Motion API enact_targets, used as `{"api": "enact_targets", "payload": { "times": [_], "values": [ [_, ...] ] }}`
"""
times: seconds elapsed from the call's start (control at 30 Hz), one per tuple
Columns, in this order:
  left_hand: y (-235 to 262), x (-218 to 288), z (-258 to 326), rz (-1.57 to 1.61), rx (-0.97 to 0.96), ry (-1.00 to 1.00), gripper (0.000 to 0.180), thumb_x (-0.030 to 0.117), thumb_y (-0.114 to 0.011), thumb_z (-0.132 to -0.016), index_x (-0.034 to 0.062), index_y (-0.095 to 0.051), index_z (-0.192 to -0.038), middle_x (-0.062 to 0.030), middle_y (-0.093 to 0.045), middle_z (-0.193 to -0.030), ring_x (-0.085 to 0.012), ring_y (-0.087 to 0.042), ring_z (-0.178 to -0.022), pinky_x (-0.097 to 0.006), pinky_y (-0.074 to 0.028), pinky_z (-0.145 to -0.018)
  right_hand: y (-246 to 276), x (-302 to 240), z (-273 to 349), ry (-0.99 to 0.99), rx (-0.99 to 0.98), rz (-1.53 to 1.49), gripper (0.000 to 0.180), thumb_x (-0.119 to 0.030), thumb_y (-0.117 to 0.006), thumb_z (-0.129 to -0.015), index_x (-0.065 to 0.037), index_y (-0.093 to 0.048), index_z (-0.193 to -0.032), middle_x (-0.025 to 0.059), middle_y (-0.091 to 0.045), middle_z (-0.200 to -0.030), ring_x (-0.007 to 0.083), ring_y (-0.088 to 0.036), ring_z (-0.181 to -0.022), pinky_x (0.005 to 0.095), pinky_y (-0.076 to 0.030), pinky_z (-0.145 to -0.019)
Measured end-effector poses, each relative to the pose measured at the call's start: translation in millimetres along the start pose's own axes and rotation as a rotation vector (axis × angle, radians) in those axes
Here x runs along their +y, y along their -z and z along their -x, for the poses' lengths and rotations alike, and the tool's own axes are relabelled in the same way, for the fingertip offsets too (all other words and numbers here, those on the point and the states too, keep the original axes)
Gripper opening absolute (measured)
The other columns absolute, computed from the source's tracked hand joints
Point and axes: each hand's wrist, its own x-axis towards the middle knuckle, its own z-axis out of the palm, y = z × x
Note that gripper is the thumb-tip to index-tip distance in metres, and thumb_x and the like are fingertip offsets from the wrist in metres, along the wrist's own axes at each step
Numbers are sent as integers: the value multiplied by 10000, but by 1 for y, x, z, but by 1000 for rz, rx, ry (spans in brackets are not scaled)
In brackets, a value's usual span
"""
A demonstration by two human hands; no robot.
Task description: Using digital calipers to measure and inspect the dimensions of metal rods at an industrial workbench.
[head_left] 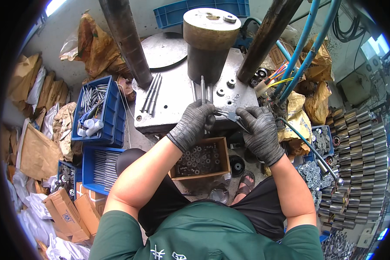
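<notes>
My left hand (pixel 192 122), in a grey glove, is closed round a slim metal shaft (pixel 203 89) that stands roughly upright at the front edge of the metal press table (pixel 162 116). In my gloved right hand (pixel 262 133) is a pair of pliers (pixel 232 116), its jaws pointing left and reaching the fingers of my left hand. What lies at the jaw tips is too small to make out. Several shafts (pixel 151 97) lie side by side at the table's left. Two small metal rings, a nearer one (pixel 221 92) and a farther one (pixel 231 83), sit right of the shaft.
A thick ram cylinder (pixel 210 43) rises behind my hands, between two dark columns. Below the table, a wooden box (pixel 199 176) holds many small rings. Blue crates (pixel 118 117) of shafts stand left. Blue hoses (pixel 305 56) and stacked metal tubes (pixel 355 160) are on the right.
</notes>
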Motion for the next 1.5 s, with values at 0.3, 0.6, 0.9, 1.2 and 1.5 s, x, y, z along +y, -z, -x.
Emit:
{"api": "enact_targets", "payload": {
  "times": [0.3, 0.6, 0.9, 1.2, 1.5],
  "values": [
    [4, 0, 3, -84, -58, -34, 109, 175, -589, -1004, 74, -562, -1035, -21, -560, -663, -112, -488, -499, -262, -436, -476, 1, 1, 0, 10, -43, 25, 279, -53, -658, -847, -72, -721, -1118, 165, -693, -1009, 379, -644, -957, 491, -505, -843],
    [5, -3, 9, -636, 76, -327, 236, 156, -558, -1024, 20, -700, -1155, -46, -655, -901, -108, -598, -795, -268, -528, -730, -5, 43, 19, -432, -10, -498, 393, -42, -686, -857, -2, -681, -1248, 211, -722, -1071, 336, -727, -952, 382, -572, -832],
    [4, 11, 16, -859, 53, -465, 233, 124, -723, -927, 9, -705, -1129, -69, -671, -965, -154, -633, -912, -321, -537, -839, 16, 43, 15, -588, -97, -581, 448, -98, -740, -858, 40, -664, -1278, 162, -751, -1070, 177, -711, -949, 324, -562, -854],
    [6, 14, 22, -624, -69, -411, 274, 117, -713, -952, -2, -711, -1199, -64, -733, -976, -124, -675, -906, -286, -558, -849, 37, 42, 9, -629, -295, -563, 451, -110, -748, -856, 1, -682, -1288, 106, -753, -998, 124, -680, -861, 305, -562, -809],
    [12, 2, 16, -492, -206, -370, 286, 186, -634, -1001, -24, -709, -1180, -90, -740, -990, -125, -680, -885, -283, -577, -809, 43, 36, 14, -491, -461, -681, 480, -38, -724, -832, -37, -683, -1310, 77, -764, -1056, 123, -697, -942, 299, -564, -867]
  ]
}}
